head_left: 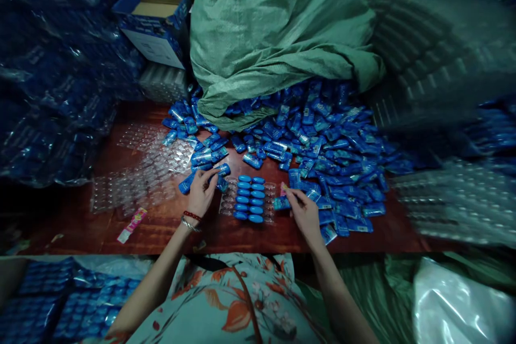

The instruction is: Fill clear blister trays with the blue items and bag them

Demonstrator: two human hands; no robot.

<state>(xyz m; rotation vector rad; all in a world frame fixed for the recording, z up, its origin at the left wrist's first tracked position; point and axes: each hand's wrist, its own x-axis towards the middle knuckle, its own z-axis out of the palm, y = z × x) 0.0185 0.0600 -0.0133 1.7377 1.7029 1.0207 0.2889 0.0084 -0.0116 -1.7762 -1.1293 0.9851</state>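
Observation:
Between my hands lies a clear plastic blister tray [228, 201], its two middle columns filled with glossy blue oval pieces [250, 200]. To its left, my left hand [201, 191] pinches a small blue packet [222, 169] between thumb and fingers; another blue packet [185, 185] lies beside that hand. My right hand [305, 214] is closed at the tray's right side, thumb and forefinger on a blue packet [281, 203]. A bit of pink [283, 189] shows by its fingertips. Behind both hands spreads a heap of blue packets [334, 145].
A green woven sack [278, 27] slumps over the heap. Empty clear trays [141, 177] lie at left, with a pink wrapper [132, 224] in front. Stacked trays [455, 201] stand at right. An open blue box [157, 27] and wrapped blue bundles [48, 91] are at back left.

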